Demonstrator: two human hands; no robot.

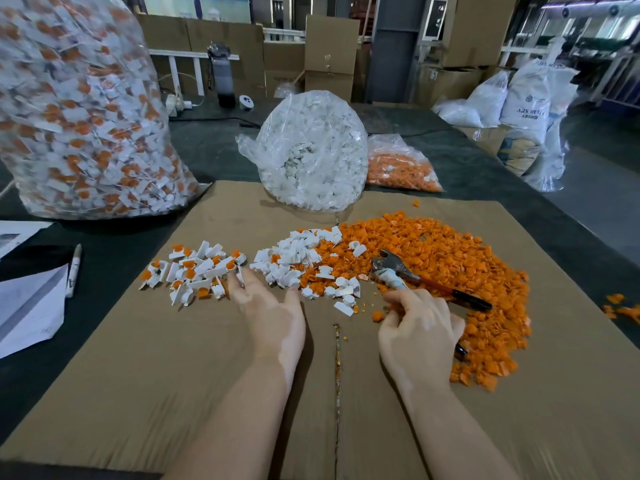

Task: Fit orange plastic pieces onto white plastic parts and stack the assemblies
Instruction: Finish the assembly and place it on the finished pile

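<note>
Reaching flat across the cardboard sheet [173,358], left hand [273,313] released, fingers straight, fingertips touching the near edge of the assembled pile [195,271] and the thumb tip at the near rim of the white parts [294,258]. Gripping a metal tool [391,268] by its handle, right hand [419,334] clenched round it, tool head pointing up and to the left over the edge of the orange pieces [450,258].

Lying just ahead of both hands: white parts straight beyond the left thumb, orange pieces ahead and to the right of the right hand, finished assemblies ahead and left of the left fingers. Nearer to the white parts and the assemblies: left hand; nearer to the orange heap: right hand. No single long axis readable in the loose parts, tumbled every which way. Likely next: picking a white part with the free left hand, a short reach forward and slightly right.

Open cardboard near the wrists and between the forearms for working. Crowding the far edge of the surface: bag of white parts [311,150], bag of orange pieces [401,168], large bag of assemblies [79,109]. Lying well left: marker [73,268] and papers [27,306].
</note>
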